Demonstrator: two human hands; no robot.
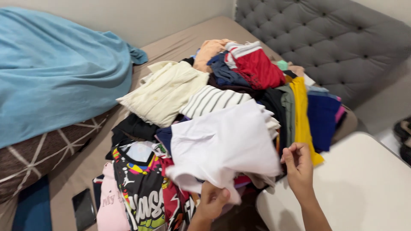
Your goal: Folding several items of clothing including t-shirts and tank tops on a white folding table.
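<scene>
A big heap of mixed clothes lies on a bed with a beige sheet (188, 40). On top, nearest me, is a white garment (222, 143). My left hand (212, 199) pinches its lower hem. My right hand (298, 167) is at its right edge, fingers curled, touching or just off the fabric; I cannot tell whether it grips. Around the white piece lie a striped shirt (210, 100), a cream shirt (165, 92), a red garment (257, 66), a yellow piece (302, 115) and a black printed shirt (143, 192).
A blue blanket (55, 68) covers a patterned brown pillow (38, 156) at left. A grey tufted headboard (325, 42) stands behind the heap. A white rounded surface (359, 188) is at lower right. A dark phone (83, 209) lies on the sheet at lower left.
</scene>
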